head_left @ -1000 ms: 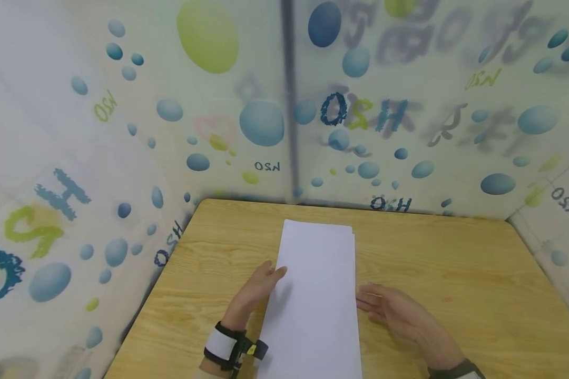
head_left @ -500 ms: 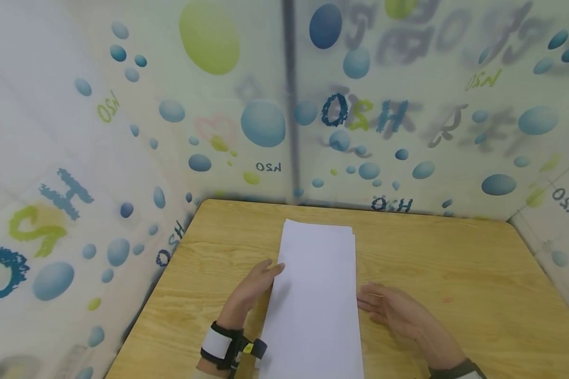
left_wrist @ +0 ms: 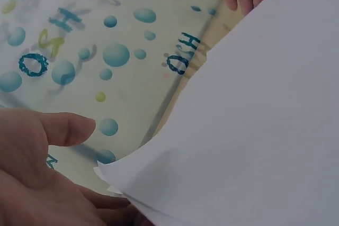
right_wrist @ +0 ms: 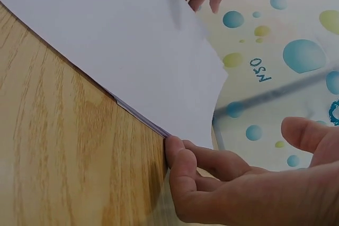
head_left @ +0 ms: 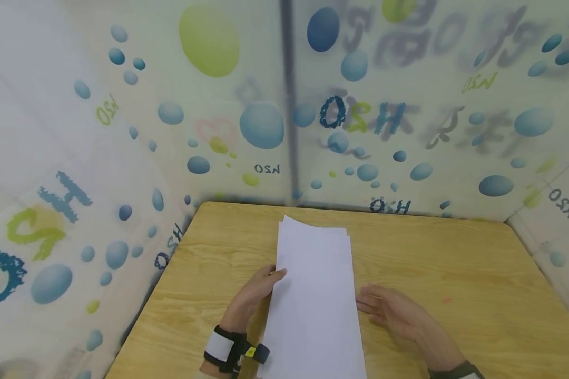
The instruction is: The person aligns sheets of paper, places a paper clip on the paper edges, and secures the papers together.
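A stack of white paper sheets lies lengthwise on the wooden table, its far left corner raised and its edges slightly uneven. At its left edge is my left hand; in the left wrist view its fingers meet the edge from below, while the thumb stands up apart from the sheets. My right hand is on the opposite side. In the right wrist view its fingertips touch the long edge of the paper stack, with the thumb held away.
The wooden table extends on both sides of the paper. Patterned wall panels with bubbles and lettering enclose its back and sides. A strap with a small camera sits on the left wrist.
The far left corner of the paper has lifted more and its far edge now slants. The far end of the stack has shifted slightly left. Both hands stay almost in place.
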`<state>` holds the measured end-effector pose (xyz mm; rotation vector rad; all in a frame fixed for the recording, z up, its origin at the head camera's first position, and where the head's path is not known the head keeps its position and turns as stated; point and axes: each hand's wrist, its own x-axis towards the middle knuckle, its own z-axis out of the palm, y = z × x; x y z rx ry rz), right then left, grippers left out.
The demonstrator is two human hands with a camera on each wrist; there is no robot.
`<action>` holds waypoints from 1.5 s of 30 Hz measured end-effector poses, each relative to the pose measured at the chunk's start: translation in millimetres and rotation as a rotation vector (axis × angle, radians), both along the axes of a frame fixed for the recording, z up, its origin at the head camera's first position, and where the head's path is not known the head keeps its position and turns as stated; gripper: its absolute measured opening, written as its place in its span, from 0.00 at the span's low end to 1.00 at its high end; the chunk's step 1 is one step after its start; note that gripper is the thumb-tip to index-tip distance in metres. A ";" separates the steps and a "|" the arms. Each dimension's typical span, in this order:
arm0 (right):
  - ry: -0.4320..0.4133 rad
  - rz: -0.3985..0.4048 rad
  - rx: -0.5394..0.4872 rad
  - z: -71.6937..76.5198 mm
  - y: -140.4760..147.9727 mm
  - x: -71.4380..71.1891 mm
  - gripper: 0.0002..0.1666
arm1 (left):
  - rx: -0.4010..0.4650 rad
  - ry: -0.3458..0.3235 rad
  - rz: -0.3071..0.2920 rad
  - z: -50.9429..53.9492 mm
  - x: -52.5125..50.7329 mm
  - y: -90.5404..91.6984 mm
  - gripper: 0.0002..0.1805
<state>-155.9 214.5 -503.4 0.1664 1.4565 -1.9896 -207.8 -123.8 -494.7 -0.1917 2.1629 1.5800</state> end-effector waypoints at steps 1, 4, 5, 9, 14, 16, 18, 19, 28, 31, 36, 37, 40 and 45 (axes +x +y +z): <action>0.003 0.003 0.001 0.0 0.0 0.2 0.25 | -0.004 0.003 0.001 -1.6 0.2 -0.3 0.43; 0.015 0.008 0.006 0.2 -0.1 0.9 0.26 | -0.002 0.026 0.009 -5.2 0.2 -1.1 0.41; 0.019 0.009 0.007 0.3 -0.1 1.0 0.27 | -0.002 0.030 0.014 -5.7 0.1 -1.3 0.40; 0.023 0.005 0.004 0.3 -0.2 1.4 0.28 | -0.006 0.031 0.036 -8.1 -1.2 -1.4 0.37; 0.037 0.006 0.016 1.1 -1.3 3.0 0.33 | 0.010 0.038 0.048 -14.5 -3.6 0.7 0.34; 0.045 0.011 0.024 1.2 -2.1 3.7 0.36 | 0.040 0.040 0.041 -18.1 -3.9 2.2 0.34; 0.053 0.017 0.031 0.8 -2.9 4.5 0.37 | 0.074 0.034 0.031 -21.7 -3.6 3.6 0.34; 0.056 0.018 0.034 0.6 -3.3 4.9 0.37 | 0.089 0.025 0.028 -23.0 -3.3 4.3 0.35; 0.054 0.028 0.046 0.7 -5.2 7.0 0.36 | 0.048 0.084 -0.003 -34.3 0.1 12.2 0.30; 0.044 0.019 0.069 -0.4 -5.0 6.2 0.39 | 0.026 0.145 -0.005 -35.2 -1.4 14.2 0.28; 0.084 -0.006 0.147 -2.5 -3.6 1.8 0.43 | 0.051 0.236 -0.048 -27.4 -1.5 15.9 0.28; 0.095 -0.012 0.162 -1.9 -3.2 0.6 0.42 | 0.062 0.248 -0.057 -24.6 -1.3 16.2 0.28; 0.125 -0.050 0.199 3.7 -2.8 -3.7 0.43 | 0.096 0.268 -0.068 -13.8 -2.6 18.0 0.29; 0.236 -0.142 0.325 17.4 -2.2 -12.7 0.44 | 0.170 0.337 -0.107 3.2 -10.5 24.0 0.26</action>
